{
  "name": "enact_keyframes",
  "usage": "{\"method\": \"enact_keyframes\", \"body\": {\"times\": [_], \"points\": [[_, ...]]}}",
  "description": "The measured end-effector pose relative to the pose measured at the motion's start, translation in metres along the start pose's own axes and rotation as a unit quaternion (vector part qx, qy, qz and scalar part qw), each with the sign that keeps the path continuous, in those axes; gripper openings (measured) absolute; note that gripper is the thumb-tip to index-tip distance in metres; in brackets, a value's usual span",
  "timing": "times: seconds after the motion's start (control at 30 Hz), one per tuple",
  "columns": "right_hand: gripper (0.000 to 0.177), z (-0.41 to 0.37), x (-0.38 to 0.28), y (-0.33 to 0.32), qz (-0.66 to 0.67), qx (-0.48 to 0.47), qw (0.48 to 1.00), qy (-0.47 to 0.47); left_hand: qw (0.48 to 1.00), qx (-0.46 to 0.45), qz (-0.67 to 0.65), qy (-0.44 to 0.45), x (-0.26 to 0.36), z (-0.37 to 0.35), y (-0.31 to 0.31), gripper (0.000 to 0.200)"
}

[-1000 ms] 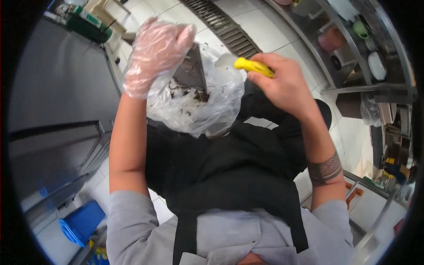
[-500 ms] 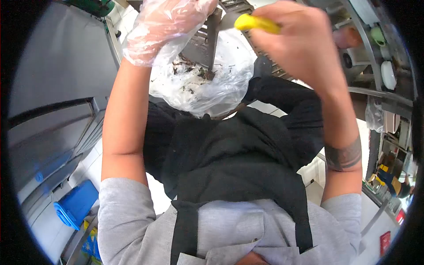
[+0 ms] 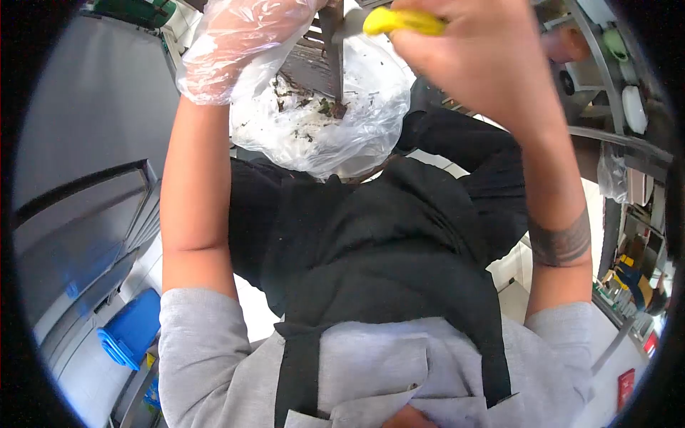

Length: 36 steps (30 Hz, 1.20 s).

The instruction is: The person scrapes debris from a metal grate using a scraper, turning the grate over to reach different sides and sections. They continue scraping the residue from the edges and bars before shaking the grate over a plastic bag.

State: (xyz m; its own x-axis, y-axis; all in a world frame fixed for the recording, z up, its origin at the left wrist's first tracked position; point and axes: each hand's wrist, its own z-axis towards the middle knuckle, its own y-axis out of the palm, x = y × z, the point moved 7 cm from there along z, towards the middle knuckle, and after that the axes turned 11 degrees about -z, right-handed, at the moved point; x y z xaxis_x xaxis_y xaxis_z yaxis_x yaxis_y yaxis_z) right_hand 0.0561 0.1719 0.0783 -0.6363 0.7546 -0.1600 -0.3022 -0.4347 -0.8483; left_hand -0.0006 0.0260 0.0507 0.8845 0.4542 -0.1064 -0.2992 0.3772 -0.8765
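Fingers of the right hand wrap round a yellow-handled scraper, its blurred blade beside a dark metal piece. Fingers of the plastic-gloved left hand clamp the metal's upper end, above a clear bag holding dark scraps.

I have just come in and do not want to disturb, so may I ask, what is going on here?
A person in a black apron holds a dark metal piece in the plastic-gloved left hand, over a clear plastic bag. The bare right hand grips a yellow-handled scraper, its blade right by the metal's edge; whether they touch is hard to tell. Dark scraps lie on the bag near the metal's lower corner.
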Motion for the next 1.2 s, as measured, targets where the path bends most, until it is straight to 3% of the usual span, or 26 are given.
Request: {"method": "enact_keyframes", "body": {"times": [0.1, 0.2, 0.23, 0.27, 0.33, 0.37, 0.4, 0.47, 0.5, 0.53, 0.6, 0.67, 0.73, 0.8, 0.87, 0.93, 1.0, 1.07, 1.1, 1.13, 1.2], "points": [[0.017, 0.007, -0.004, -0.023, 0.035, 0.03, 0.997, 0.064, 0.999, -0.02, 0.016, -0.03, -0.004, -0.007, 0.01, 0.011], [0.015, 0.003, -0.01, -0.008, -0.012, 0.035, 0.999, 0.017, 0.999, -0.003, 0.034, 0.006, -0.001, 0.0, 0.005, 0.01], [0.016, 0.008, -0.017, -0.018, -0.024, -0.046, 0.998, 0.04, 1.0, -0.002, 0.025, 0.004, -0.001, 0.0, 0.005, 0.01], [0.016, 0.013, -0.021, -0.027, -0.023, -0.048, 0.998, 0.037, 1.0, -0.001, 0.018, -0.004, -0.002, -0.002, 0.006, 0.01], [0.019, 0.014, -0.019, -0.043, 0.126, 0.04, 0.986, 0.103, 1.0, -0.009, 0.01, -0.017, -0.004, -0.006, 0.007, 0.01], [0.014, 0.009, 0.001, -0.012, -0.004, -0.064, 0.988, 0.137, 1.0, -0.009, 0.008, -0.016, -0.005, -0.003, 0.006, 0.009], [0.014, 0.004, 0.012, 0.002, -0.006, -0.059, 0.989, 0.137, 1.0, -0.007, 0.011, -0.012, -0.004, 0.0, 0.003, 0.009], [0.008, 0.013, -0.023, -0.007, -0.054, 0.084, 0.992, -0.073, 1.0, -0.014, 0.018, -0.001, -0.001, 0.002, 0.003, 0.009], [0.01, 0.004, -0.007, -0.013, -0.013, -0.087, 0.995, 0.047, 1.0, -0.019, 0.022, -0.004, -0.001, -0.001, 0.006, 0.009], [0.016, 0.005, -0.015, -0.023, -0.025, 0.078, 0.993, 0.085, 0.999, -0.025, 0.018, -0.014, -0.003, -0.007, 0.01, 0.009], [0.018, 0.011, -0.016, -0.021, 0.053, 0.007, 0.996, 0.074, 0.998, -0.025, 0.034, -0.043, -0.01, -0.007, 0.012, 0.008], [0.015, -0.006, 0.004, 0.052, -0.065, -0.053, 0.996, -0.017, 0.998, -0.024, 0.043, -0.025, -0.008, 0.002, 0.008, 0.009], [0.019, -0.007, 0.001, 0.04, -0.09, -0.035, 0.995, -0.016, 0.998, -0.037, 0.046, -0.015, -0.008, -0.001, 0.013, 0.011], [0.028, -0.007, 0.005, 0.014, 0.035, 0.04, 0.994, 0.1, 0.995, -0.042, 0.048, -0.075, -0.007, -0.006, 0.019, 0.012], [0.026, -0.018, 0.015, 0.042, 0.028, 0.08, 0.993, 0.084, 0.993, -0.035, -0.02, -0.11, -0.019, -0.006, 0.019, 0.014], [0.016, -0.023, 0.012, 0.085, -0.082, -0.031, 0.996, 0.0, 0.996, -0.041, 0.028, -0.073, -0.015, 0.0, 0.017, 0.014], [0.016, -0.028, 0.022, 0.084, -0.065, -0.04, 0.997, 0.019, 0.995, -0.055, 0.069, -0.048, -0.014, -0.002, 0.024, 0.014], [0.025, -0.028, 0.019, 0.052, 0.041, 0.019, 0.99, 0.135, 0.99, -0.051, 0.055, -0.121, -0.023, -0.013, 0.027, 0.011], [0.027, -0.026, 0.005, 0.047, 0.015, 0.069, 0.992, 0.108, 0.996, 0.009, 0.087, 0.003, -0.006, -0.011, 0.019, 0.007], [0.027, -0.029, 0.013, 0.064, 0.014, 0.075, 0.992, 0.105, 0.996, 0.01, 0.093, 0.005, -0.006, -0.009, 0.016, 0.007], [0.021, -0.049, 0.034, 0.14, -0.035, -0.097, 0.993, 0.063, 0.996, -0.036, 0.082, -0.022, -0.008, -0.004, 0.019, 0.009]]}}
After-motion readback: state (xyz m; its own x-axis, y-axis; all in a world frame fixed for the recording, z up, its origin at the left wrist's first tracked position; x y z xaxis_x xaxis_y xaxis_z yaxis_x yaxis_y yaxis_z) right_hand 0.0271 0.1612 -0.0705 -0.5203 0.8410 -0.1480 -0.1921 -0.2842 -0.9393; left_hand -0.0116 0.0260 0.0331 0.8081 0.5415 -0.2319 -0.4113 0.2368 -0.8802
